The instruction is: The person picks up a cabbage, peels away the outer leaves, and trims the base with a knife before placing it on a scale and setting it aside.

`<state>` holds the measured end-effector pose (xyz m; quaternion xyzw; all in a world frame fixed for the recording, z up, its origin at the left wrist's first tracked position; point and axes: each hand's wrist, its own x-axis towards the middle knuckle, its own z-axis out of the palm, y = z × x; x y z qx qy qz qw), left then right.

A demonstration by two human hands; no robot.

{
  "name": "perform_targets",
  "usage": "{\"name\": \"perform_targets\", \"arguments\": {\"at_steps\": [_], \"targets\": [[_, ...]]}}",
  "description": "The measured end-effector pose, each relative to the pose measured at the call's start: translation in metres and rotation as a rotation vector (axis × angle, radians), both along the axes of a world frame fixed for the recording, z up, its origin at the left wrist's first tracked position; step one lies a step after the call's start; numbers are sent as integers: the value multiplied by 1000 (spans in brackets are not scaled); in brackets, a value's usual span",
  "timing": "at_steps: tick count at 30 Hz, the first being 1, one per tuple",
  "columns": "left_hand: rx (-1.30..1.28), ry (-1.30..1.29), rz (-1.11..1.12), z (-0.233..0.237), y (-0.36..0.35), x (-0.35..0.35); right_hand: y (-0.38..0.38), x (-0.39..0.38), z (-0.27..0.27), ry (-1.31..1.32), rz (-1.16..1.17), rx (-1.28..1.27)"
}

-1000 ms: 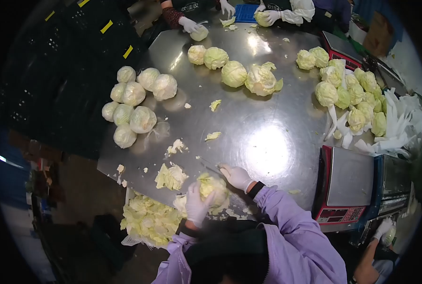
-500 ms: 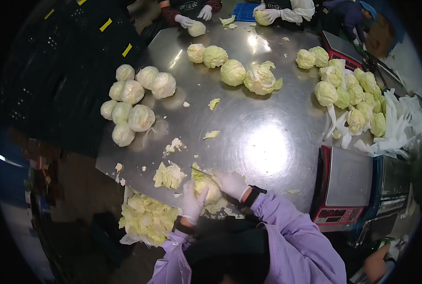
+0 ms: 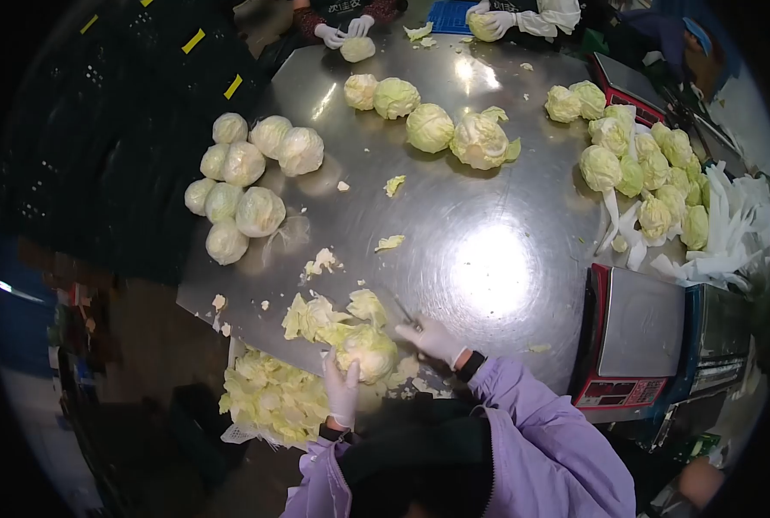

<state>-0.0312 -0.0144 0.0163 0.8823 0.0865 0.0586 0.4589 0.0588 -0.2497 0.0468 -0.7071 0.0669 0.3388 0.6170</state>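
Observation:
My left hand [image 3: 342, 390], in a white glove, grips the near left side of a pale green cabbage [image 3: 369, 352] at the table's near edge. A loosened outer leaf [image 3: 368, 306] stands at the far side of the head. To the right of the cabbage, my right hand [image 3: 437, 339], also gloved, is closed around a small knife [image 3: 405, 311]. Its blade points up and left, apart from the cabbage, and is thin and slightly blurred. Trimmed leaves [image 3: 310, 318] lie touching the left of the head, and small scraps [image 3: 407, 369] lie to its right.
Wrapped cabbages [image 3: 243, 164] stand at the left of the metal table [image 3: 419, 216]. Unwrapped ones [image 3: 430, 129] sit mid-table, and more [image 3: 654, 186] are piled at right. Scales [image 3: 642, 324] flank the right edge. Leaves fill a crate [image 3: 273, 395] below. Co-workers' gloved hands [image 3: 346, 32] handle cabbages opposite.
My right hand and the knife have moved right, away from the cabbage. An outer leaf now stands away from the head. The co-worker's hands at the far left have come together at a cabbage.

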Motion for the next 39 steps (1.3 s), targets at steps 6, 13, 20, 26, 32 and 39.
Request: {"name": "perform_targets", "arguments": {"at_steps": [6,13,20,26,32,39], "targets": [[194,-94,-100,20,-27,1,12,-21,-36,24,60,103],[-400,-6,-130,17,-29,22,-13,-30,-18,-299,-73,54],[-742,154,-153,32,-30,47,-23,-25,-1,-312,-173,29],[-573,239,-96,23,-25,48,-10,-28,-23,-213,-181,113],[-399,244,-36,11,-22,39,-27,-6,-21,42,-354,143],[203,35,-315,50,-65,21,6,-25,30,-886,-93,-161]]}}
